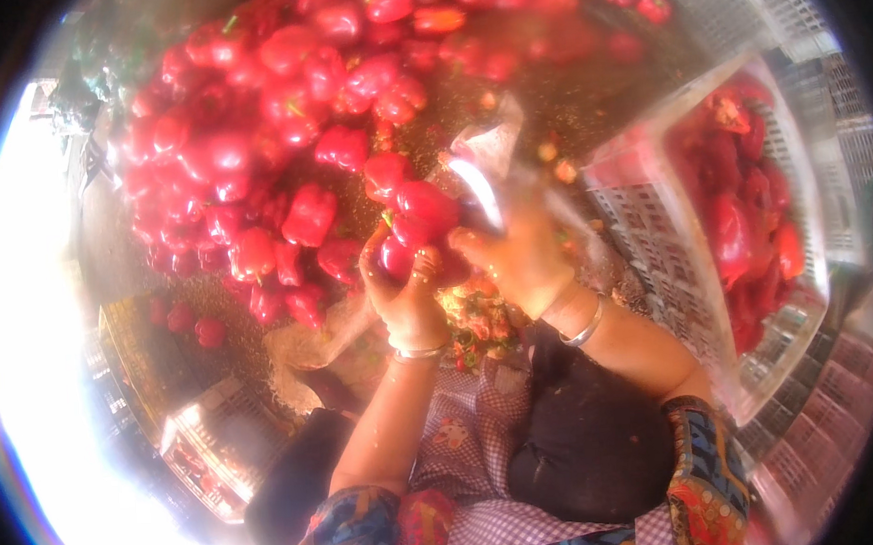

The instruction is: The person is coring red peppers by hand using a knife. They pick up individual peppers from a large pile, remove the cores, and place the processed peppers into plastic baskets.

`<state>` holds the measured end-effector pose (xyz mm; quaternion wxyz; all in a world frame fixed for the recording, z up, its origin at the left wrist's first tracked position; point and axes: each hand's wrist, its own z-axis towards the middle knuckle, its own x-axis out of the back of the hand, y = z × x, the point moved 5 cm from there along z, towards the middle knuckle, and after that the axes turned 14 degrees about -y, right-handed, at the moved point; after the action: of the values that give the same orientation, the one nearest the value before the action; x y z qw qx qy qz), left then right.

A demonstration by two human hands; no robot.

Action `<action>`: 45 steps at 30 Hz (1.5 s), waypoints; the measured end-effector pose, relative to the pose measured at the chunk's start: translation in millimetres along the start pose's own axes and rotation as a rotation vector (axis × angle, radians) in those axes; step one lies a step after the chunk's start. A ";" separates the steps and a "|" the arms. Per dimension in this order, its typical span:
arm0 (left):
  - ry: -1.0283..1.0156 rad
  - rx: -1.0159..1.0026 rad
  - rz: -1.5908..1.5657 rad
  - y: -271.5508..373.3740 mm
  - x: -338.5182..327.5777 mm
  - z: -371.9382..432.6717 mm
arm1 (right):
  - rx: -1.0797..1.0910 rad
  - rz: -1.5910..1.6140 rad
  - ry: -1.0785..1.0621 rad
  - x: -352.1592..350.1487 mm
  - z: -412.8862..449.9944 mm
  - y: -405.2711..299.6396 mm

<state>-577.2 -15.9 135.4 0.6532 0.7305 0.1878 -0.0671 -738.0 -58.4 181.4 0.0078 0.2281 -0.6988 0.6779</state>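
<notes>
My left hand (pixel 406 296) is closed around a red bell pepper (pixel 423 213), with seeds stuck to the fingers. Just right of that pepper, my right hand (pixel 527 250) is blurred, its thumb near the pepper's side. A shiny curved thing, perhaps a knife blade (pixel 480 186), shows at its fingers; the grip on it is not clear. A large heap of red bell peppers (pixel 255 127) lies beyond and left of my hands. Below my hands, between the knees, are pepper cores and scraps (pixel 482 318).
At the right stands a white plastic crate (pixel 653 212) holding red peppers (pixel 741 215). A yellowish crate (pixel 130 366) and a white crate (pixel 227 406) are at the lower left. More crates (pixel 815 417) line the right rim. Loose cores (pixel 565 170) lie on the seed-strewn floor.
</notes>
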 end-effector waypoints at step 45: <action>-0.137 -0.021 0.163 21.8 25.0 4.8 | -0.326 -0.476 -0.423 -14.8 -7.7 -18.6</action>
<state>-545.6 -17.6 146.4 0.6753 0.7303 0.0832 -0.0616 -720.8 -46.1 194.8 0.0568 0.5155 -0.7113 0.4745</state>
